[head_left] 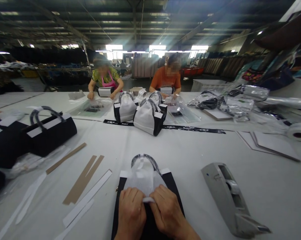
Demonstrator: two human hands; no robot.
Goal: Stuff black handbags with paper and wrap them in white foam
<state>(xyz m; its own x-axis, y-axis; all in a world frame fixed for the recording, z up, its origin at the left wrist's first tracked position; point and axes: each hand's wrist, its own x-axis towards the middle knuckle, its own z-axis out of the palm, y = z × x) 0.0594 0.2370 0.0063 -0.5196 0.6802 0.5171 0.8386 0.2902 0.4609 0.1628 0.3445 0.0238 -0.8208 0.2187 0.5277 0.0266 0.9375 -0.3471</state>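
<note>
A black handbag (pixel 174 186) with wrapped handles lies in front of me on the white table. White wrapping sheet (pixel 142 176) covers part of its upper side and reaches up by the handles. Both my left hand (pixel 132 208) and my right hand (pixel 166 206) are closed on the sheet's near edge, which looks rolled or folded between them. The hands are side by side over the bag. To their right stands a grey tape dispenser (pixel 225 196). Brown card strips (pixel 84 180) and white strips (pixel 88 198) lie to the left.
Several white-wrapped handbags (pixel 147 118) stand mid-table by a black printed ribbon (pixel 195 129). Black handbags (pixel 53 133) sit at left. White boards (pixel 272 143), a tape roll (pixel 299 131) and clear plastic bags (pixel 237 103) are at right. Two people (pixel 165 78) work across the table.
</note>
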